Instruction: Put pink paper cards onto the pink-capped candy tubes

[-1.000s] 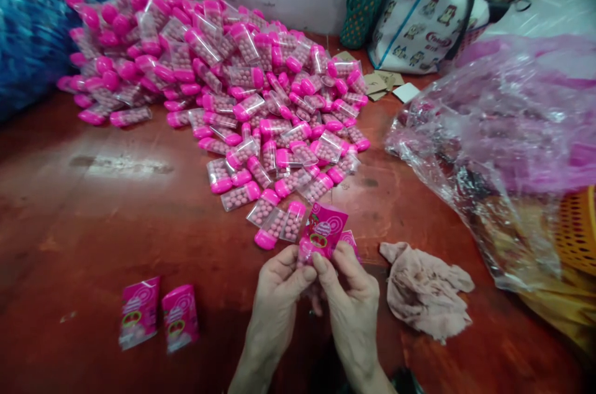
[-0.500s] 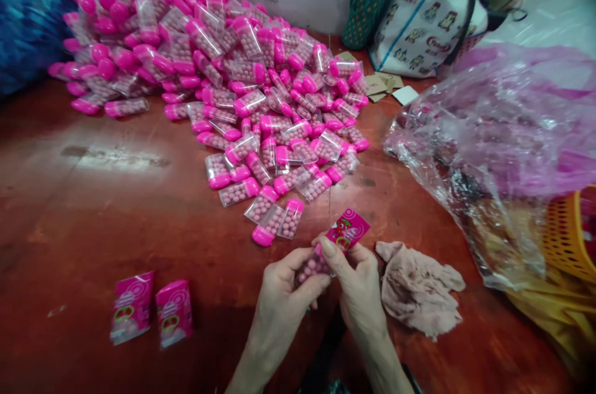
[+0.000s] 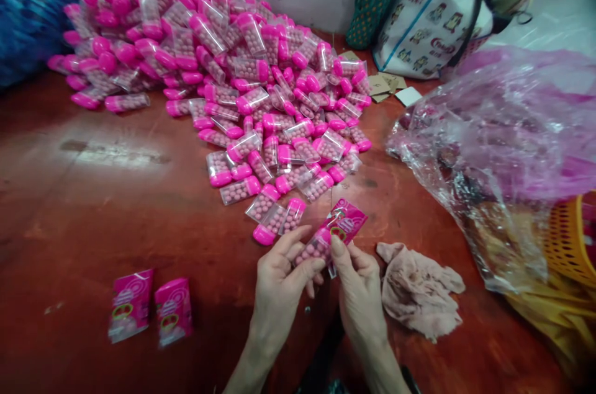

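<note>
My left hand (image 3: 279, 282) is closed on a clear candy container (image 3: 315, 249) with a pink cap and pink balls inside. Its capped end lies against the open end of a printed pink sleeve (image 3: 347, 220), which my right hand (image 3: 356, 276) pinches between thumb and fingers. How far the container sits inside the sleeve I cannot tell. To the left, two wrapped containers lie side by side on the red surface, a left one (image 3: 131, 306) and a right one (image 3: 174, 312). Beyond my hands spreads a large heap of unwrapped pink-capped containers (image 3: 251, 102).
A crumpled pale cloth (image 3: 421, 291) lies right of my right hand. Farther right are clear and pink plastic bags (image 3: 503, 127) and a yellow basket (image 3: 565, 236). A white printed bag (image 3: 426, 22) stands by the wall; blue plastic (image 3: 28, 22) is at far left.
The container and the sleeve have shifted in my fingers, and more of the container now shows. My left hand has moved slightly left and its fingers have loosened a little.
</note>
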A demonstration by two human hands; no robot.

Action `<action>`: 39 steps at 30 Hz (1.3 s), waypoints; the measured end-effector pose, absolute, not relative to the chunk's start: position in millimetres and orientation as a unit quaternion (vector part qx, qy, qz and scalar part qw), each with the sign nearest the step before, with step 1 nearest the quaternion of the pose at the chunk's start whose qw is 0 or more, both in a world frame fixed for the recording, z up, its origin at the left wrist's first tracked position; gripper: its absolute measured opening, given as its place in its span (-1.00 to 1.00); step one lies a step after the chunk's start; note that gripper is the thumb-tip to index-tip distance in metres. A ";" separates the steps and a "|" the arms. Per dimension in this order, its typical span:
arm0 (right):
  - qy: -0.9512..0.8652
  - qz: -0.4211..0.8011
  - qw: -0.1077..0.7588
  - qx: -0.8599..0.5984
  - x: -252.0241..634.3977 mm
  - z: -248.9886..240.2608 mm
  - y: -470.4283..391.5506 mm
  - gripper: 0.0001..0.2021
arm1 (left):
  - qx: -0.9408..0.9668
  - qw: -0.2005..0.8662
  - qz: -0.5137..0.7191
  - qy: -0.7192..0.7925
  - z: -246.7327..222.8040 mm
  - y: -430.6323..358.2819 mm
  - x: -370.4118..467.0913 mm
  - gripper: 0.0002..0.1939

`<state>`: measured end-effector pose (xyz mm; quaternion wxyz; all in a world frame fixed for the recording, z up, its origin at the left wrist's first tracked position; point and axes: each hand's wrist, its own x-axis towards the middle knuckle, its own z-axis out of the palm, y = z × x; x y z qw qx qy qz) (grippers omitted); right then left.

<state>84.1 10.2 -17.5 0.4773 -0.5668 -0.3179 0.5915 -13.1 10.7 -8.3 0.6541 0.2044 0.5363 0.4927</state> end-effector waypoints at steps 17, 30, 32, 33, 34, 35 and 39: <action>-0.215 0.639 0.471 -0.569 81.4 -17.1 15.8 -0.77 | 0.323 0.607 0.450 0.570 -20.6 -0.4 -6.4 -0.47; -0.479 0.490 0.387 -0.617 89.5 -8.5 6.5 -0.57 | 0.110 0.738 0.520 0.416 -9.4 16.7 -17.3 -0.56; -0.522 0.381 0.377 -0.664 85.7 -13.0 -1.7 -0.51 | 0.088 0.713 0.547 0.429 -5.9 17.9 -17.6 -0.55; -0.537 0.337 0.379 -0.674 82.9 -15.7 -5.3 -0.53 | 0.080 0.703 0.559 0.434 -4.3 17.6 -16.7 -0.57; -0.549 0.306 0.384 -0.676 79.8 -18.3 -7.9 -0.55 | 0.073 0.694 0.569 0.435 -2.8 16.8 -15.1 -0.59; -0.559 0.285 0.392 -0.673 76.7 -20.4 -9.5 -0.59 | 0.064 0.686 0.581 0.433 -1.4 15.5 -13.2 -0.63; -0.571 0.266 0.424 -0.651 68.8 -21.6 -8.3 -0.67 | 0.038 0.665 0.616 0.420 1.2 9.3 -5.7 -0.75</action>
